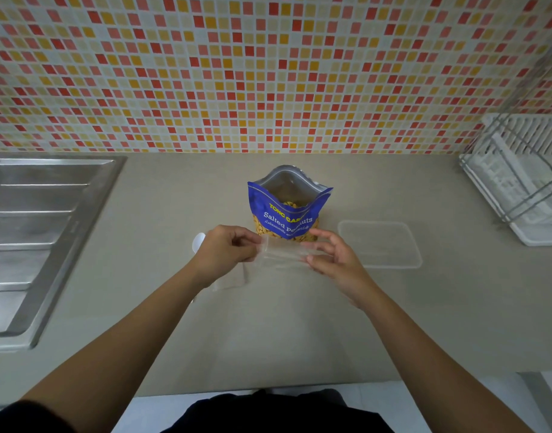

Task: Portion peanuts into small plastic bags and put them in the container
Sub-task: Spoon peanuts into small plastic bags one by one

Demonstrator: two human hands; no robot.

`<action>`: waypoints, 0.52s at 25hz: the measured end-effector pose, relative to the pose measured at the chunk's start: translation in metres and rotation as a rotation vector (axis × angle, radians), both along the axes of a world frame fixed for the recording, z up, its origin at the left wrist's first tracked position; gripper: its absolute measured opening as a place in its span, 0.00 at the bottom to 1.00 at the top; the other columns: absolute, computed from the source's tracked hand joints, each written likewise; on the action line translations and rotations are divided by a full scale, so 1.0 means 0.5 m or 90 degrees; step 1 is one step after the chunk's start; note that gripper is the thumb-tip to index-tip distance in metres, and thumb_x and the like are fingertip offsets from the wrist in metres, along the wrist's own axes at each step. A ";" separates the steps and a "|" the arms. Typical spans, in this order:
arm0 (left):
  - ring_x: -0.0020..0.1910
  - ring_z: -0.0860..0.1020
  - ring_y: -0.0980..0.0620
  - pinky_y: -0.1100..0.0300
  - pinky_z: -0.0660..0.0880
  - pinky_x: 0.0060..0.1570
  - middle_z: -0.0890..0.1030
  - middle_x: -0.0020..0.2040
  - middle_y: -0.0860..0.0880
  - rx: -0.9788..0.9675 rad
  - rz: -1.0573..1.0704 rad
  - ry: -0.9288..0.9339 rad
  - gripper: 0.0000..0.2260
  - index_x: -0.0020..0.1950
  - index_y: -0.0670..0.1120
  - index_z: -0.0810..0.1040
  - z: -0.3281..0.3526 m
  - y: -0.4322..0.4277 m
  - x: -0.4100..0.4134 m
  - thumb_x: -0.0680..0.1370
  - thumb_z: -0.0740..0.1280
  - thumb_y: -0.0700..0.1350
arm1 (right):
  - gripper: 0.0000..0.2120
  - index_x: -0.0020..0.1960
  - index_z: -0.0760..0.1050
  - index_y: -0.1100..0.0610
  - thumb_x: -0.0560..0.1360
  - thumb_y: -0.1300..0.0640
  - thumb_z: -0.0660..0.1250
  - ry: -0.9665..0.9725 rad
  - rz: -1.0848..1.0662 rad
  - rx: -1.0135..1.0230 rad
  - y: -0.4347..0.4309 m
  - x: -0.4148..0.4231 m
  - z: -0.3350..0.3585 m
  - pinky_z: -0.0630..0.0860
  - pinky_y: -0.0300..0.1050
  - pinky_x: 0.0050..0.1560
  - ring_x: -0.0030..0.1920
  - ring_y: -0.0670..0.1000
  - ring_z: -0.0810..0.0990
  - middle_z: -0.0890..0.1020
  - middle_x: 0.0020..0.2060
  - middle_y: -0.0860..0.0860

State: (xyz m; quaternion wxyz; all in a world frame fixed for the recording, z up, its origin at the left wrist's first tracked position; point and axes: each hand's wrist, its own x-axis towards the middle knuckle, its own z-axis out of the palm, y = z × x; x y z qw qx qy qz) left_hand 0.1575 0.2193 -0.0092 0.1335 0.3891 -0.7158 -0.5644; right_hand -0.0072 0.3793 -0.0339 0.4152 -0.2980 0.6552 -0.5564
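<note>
The left hand and right hand are pinching a small clear bag between them, likely teasing its mouth open. The peanut pouch is standing open just beyond them, the container lying right of the right hand. Next: keeping the mouth spread for filling.
</note>
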 end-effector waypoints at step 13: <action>0.30 0.79 0.52 0.58 0.79 0.43 0.85 0.40 0.42 0.048 0.003 0.007 0.16 0.45 0.46 0.64 0.022 0.015 -0.016 0.70 0.71 0.34 | 0.43 0.70 0.65 0.55 0.61 0.38 0.75 0.688 0.149 0.109 -0.055 0.047 0.001 0.62 0.43 0.68 0.67 0.51 0.67 0.71 0.66 0.50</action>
